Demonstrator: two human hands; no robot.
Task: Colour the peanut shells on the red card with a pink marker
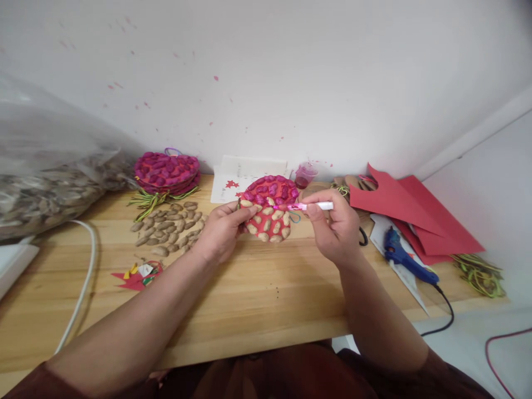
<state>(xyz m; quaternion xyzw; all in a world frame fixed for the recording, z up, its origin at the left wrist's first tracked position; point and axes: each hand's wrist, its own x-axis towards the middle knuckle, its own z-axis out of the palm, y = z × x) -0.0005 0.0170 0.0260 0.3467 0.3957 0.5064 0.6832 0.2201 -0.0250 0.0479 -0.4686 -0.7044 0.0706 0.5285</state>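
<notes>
My left hand (224, 230) grips the left edge of a round red piece covered with peanuts (266, 226), thumb on its face. Most of its peanuts are bare tan; a few near the top look pink. Just behind its upper edge shows a magenta-painted peanut round (276, 187), partly covered by the held one. Between the thumb and fingers of my right hand (334, 224) is a white-handled paintbrush (322, 205). Its pink, wet-looking tip touches or nearly touches the peanuts near the top of the held piece. A clear cup of magenta paint (305, 174) stands behind.
Loose peanuts (168, 227) and a stack of painted rounds (166, 172) with green strings lie left. Beyond is a big bag of peanuts (50, 188). A white cable (85, 277) crosses the table. Right are red sheets (415, 216) and a blue glue gun (407, 260).
</notes>
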